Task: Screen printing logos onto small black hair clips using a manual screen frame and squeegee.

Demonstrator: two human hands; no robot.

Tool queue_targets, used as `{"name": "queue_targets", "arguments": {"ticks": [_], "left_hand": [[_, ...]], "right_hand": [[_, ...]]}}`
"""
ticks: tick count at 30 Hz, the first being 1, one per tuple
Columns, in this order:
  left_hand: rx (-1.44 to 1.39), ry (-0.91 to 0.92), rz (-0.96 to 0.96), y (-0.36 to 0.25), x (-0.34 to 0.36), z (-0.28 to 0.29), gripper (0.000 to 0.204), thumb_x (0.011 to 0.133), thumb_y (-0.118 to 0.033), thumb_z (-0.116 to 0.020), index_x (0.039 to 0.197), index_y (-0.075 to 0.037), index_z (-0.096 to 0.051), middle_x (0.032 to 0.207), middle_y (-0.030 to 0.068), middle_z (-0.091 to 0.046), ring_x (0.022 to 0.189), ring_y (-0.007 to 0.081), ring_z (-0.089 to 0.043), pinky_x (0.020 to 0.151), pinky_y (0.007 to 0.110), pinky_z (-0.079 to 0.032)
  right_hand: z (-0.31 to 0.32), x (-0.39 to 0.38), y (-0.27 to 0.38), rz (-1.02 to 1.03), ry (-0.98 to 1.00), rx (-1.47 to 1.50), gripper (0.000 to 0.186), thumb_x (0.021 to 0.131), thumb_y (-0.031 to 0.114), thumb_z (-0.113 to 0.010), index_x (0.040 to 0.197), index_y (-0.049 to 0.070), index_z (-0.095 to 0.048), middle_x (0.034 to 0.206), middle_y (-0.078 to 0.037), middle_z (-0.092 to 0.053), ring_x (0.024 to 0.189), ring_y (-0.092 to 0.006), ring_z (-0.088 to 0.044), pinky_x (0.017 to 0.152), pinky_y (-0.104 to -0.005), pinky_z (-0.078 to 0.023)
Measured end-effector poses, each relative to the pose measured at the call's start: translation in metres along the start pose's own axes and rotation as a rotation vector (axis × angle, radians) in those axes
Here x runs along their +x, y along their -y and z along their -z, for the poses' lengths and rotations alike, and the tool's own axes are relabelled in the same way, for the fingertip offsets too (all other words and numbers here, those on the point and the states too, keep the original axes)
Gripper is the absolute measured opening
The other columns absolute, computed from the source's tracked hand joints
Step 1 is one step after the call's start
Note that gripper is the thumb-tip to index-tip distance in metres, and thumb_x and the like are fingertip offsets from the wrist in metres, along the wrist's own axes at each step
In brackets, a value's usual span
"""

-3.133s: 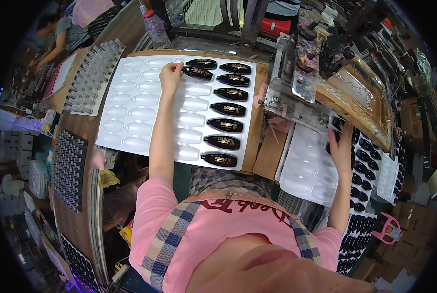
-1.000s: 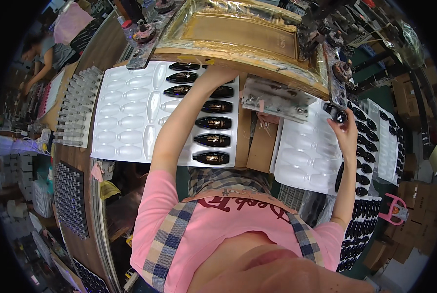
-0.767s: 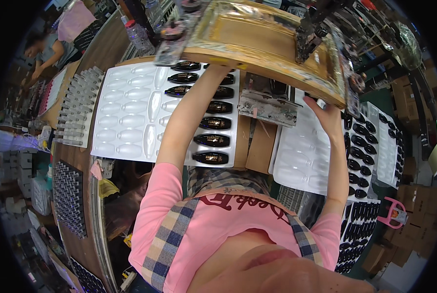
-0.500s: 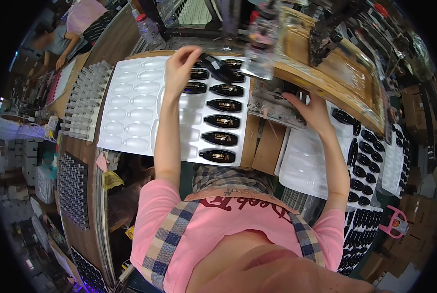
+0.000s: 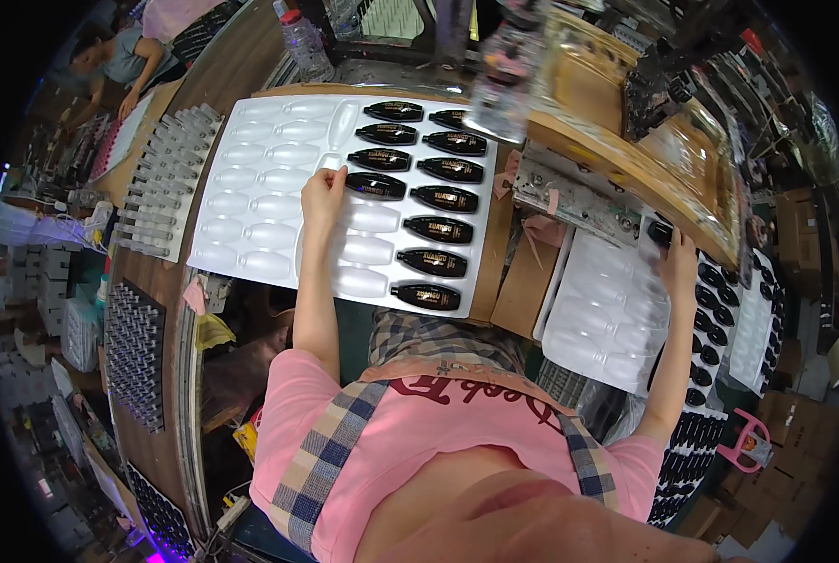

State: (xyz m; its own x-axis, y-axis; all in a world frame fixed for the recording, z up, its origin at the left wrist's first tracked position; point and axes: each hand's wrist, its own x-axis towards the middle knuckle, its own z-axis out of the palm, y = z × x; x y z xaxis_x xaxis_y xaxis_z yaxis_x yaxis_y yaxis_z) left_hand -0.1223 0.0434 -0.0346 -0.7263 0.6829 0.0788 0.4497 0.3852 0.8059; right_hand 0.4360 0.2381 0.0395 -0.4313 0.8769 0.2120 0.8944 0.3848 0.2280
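Observation:
My left hand [image 5: 322, 201] pinches the narrow end of a glossy black spindle-shaped piece with gold printing [image 5: 377, 186], which lies in a well of the white moulded tray [image 5: 361, 251]. More printed black pieces [image 5: 442, 229] fill the tray's right-hand column and the far part of the column beside it. Over at the right, my right hand [image 5: 679, 272] has its fingers closed at a second black piece [image 5: 661, 231], by the edge of another white moulded tray [image 5: 607, 314]. The fingertips partly cover that piece.
A wooden-framed printing screen [image 5: 579, 136] hangs over a stained metal fixture [image 5: 553, 188] between the trays. Cardboard [image 5: 516, 281] lies below the fixture. A rack of pale upright tubes [image 5: 171, 178] stands at left, with a red-capped bottle [image 5: 304, 47] at the back. A co-worker [image 5: 124, 61] sits far left.
My left hand came nearer with the black piece, from the tray's far edge down to a well. My right hand left the fixture and moved right to a black piece.

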Motion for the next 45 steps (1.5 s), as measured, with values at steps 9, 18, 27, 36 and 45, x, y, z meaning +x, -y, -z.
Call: {"name": "queue_targets", "arguments": {"ticks": [9,18,27,36,45], "left_hand": [[0.381,-0.130,-0.226,-0.036,0.000,0.009,0.029,0.078,-0.026,-0.060,0.081,0.002,-0.056,0.081,0.0177,-0.059,0.072,0.0321,-0.057,0.062,0.037,-0.044],[-0.016,0.137,-1.030,-0.198,0.007,-0.101,0.023,0.082,-0.011,-0.053,0.100,0.003,-0.055,0.089,0.0099,-0.062,0.081,0.0187,-0.059,0.071,0.027,-0.045],[-0.731,0.498,-0.512,-0.228,0.044,-0.070,0.019,0.082,-0.013,-0.056,0.094,0.002,-0.060,0.084,0.0048,-0.061,0.075,0.0102,-0.055,0.069,0.022,-0.044],[-0.582,0.019,-0.160,-0.069,-0.016,0.038,0.020,0.082,-0.016,-0.059,0.083,0.004,-0.060,0.070,0.0022,-0.058,0.064,0.0067,-0.051,0.060,0.019,-0.041],[-0.290,-0.022,0.106,0.010,-0.036,0.033,0.028,0.082,-0.023,-0.059,0.078,0.005,-0.061,0.060,0.0022,-0.056,0.055,0.0063,-0.049,0.051,0.019,-0.039]], "right_hand": [[0.048,-0.013,0.021,-0.278,-0.039,0.410,0.043,0.070,0.013,-0.067,0.109,0.005,-0.051,0.089,-0.013,-0.056,0.068,-0.0208,-0.054,0.063,-0.0302,-0.043],[0.105,-0.009,0.085,-0.144,-0.135,1.240,0.047,0.070,0.009,-0.069,0.112,0.001,-0.050,0.104,-0.006,-0.053,0.085,-0.0131,-0.053,0.077,-0.0244,-0.041],[0.125,0.058,0.166,0.211,-0.092,0.864,0.051,0.070,0.028,-0.071,0.106,-0.002,-0.052,0.103,-0.012,-0.057,0.092,-0.0210,-0.053,0.084,-0.0296,-0.038],[0.095,0.032,0.142,0.170,-0.169,0.836,0.041,0.080,0.022,-0.058,0.109,-0.004,-0.049,0.108,-0.017,-0.055,0.101,-0.0262,-0.050,0.088,-0.0327,-0.036],[-0.039,0.059,-0.010,0.076,0.028,0.248,0.030,0.079,0.015,-0.046,0.105,0.000,-0.051,0.107,-0.022,-0.051,0.101,-0.0378,-0.046,0.088,-0.0377,-0.036]]}}
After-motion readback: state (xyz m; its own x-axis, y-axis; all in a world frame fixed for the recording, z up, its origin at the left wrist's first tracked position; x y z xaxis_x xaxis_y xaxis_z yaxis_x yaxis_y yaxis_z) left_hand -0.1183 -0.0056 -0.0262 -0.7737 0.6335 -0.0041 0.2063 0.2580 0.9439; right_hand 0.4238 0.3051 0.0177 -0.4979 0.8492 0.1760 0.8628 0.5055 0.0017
